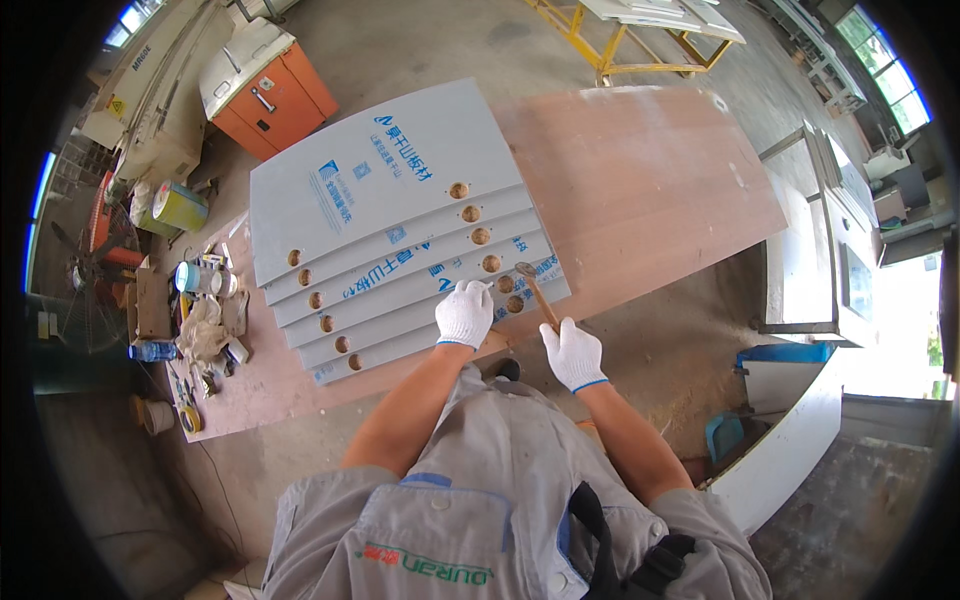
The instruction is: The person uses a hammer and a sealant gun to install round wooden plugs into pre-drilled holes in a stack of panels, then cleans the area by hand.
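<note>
My right hand point(574, 355), in a white knit glove, is closed around the wooden handle of a hammer point(541, 300). The hammer's head is raised above the right edge of a fanned stack of light grey panels point(400, 230) with blue print. My left hand point(465, 315), also gloved, is closed over the nearer panels, beside the right-hand row of round holes point(491, 263). Its fingertips pinch something too small to make out. A second row of holes point(315, 300) runs along the panels' left side. Inside the holes the bare brown board shows.
The panels lie on a large pinkish-brown table board point(640, 170). At its left end are a plastic jar point(193, 278), a tape roll point(190, 418) and crumpled gloves or cloth point(203, 332). An orange cabinet point(275, 95) stands behind, and a yellow-framed rack point(600, 55) farther back.
</note>
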Demonstrator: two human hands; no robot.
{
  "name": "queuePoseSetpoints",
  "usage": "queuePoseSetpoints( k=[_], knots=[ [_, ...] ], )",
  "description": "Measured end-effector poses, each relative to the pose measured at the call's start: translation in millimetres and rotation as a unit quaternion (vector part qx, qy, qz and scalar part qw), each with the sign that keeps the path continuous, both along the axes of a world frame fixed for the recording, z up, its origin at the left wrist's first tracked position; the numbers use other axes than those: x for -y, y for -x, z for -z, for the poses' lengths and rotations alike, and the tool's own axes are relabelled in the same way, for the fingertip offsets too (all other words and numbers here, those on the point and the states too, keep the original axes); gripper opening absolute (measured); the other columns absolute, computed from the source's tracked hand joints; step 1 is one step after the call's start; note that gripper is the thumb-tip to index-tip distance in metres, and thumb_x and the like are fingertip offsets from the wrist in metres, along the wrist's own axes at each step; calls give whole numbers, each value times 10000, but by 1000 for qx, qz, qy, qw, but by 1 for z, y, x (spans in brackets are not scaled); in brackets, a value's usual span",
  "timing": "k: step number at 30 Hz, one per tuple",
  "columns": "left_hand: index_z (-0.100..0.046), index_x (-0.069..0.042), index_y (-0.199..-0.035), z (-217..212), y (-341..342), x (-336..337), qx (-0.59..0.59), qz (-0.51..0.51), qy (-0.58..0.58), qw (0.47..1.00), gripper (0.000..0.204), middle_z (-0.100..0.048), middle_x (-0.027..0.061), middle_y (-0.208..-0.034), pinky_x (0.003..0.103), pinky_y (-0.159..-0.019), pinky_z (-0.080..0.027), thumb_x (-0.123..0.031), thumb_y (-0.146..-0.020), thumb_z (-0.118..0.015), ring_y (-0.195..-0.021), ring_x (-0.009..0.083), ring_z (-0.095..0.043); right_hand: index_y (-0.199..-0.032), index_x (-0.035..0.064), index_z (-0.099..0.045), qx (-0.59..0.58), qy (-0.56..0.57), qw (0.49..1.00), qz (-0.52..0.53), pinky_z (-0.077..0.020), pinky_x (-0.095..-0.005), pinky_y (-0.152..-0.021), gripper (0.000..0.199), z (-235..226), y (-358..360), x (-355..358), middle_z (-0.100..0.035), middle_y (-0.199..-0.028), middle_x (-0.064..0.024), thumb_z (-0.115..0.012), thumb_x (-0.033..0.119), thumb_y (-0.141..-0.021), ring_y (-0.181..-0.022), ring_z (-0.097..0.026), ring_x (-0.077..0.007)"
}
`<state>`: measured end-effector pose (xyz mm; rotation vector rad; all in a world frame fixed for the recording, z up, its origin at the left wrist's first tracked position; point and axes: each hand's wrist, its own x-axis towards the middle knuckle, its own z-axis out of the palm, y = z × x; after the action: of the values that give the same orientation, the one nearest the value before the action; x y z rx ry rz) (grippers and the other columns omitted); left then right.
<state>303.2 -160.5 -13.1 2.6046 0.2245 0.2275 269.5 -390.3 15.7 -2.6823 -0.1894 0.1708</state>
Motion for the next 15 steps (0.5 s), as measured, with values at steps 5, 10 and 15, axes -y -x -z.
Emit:
queuePoseSetpoints(
  k=[5,10,15],
  knots=[
    [-740,-124,-940,-3,-5,3,7,13,3,1000,141,-726,119,-950,471,-740,-581,-234,-944,-653,-834,354,-721,-838,42,-570,-42,2,999,-11,-547,-562,-655,475,13,6,-2,-683,-728,-256,-550,472,-1038,-726,-695,-459],
    [-735,-120,-937,0,3,-2,19,23,20,999,145,-723,120,-942,475,-733,-577,-241,-944,-656,-825,354,-717,-836,43,-561,-41,-67,997,-7,-524,-585,-644,497,1,15,-23,-666,-723,-262,-543,495,-1041,-708,-673,-472],
    [-732,-118,-939,0,0,3,12,17,-1,1000,145,-719,130,-945,481,-727,-575,-239,-945,-653,-810,363,-714,-852,45,-561,-42,-44,998,-31,-526,-583,-644,484,20,16,-25,-666,-719,-258,-545,490,-1042,-713,-676,-468]
  ],
)
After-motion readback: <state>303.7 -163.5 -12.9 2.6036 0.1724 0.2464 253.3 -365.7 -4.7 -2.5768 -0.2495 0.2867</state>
